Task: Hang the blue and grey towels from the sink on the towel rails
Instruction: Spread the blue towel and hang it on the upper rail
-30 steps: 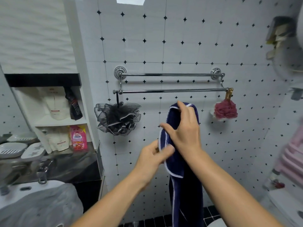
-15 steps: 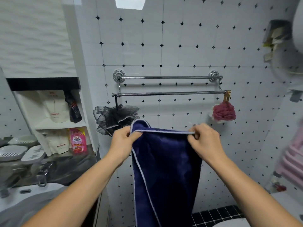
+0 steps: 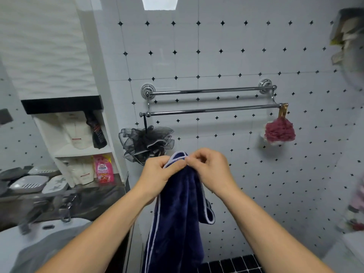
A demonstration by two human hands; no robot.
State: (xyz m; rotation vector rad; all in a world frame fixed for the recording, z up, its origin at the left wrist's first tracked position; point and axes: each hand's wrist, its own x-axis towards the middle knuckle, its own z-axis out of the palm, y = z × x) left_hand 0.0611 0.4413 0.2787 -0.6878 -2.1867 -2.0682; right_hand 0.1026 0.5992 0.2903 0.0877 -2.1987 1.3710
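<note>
Little legible print in the bathroom

A pink pouch [image 3: 103, 168] on the lower shelf [image 3: 82, 150] bears white characters on a blue patch, too blurred to read; other labels are illegible.

A black mesh bath sponge [image 3: 146, 143] and a red one [image 3: 279, 132] hang against the diamond-dotted white wall tiles [image 3: 226, 60]. At left, a shelf [image 3: 82, 150] holds white bottles and a pink pouch [image 3: 103, 169], above soap dishes [image 3: 29, 184] on the dark counter [image 3: 94, 201].
</note>
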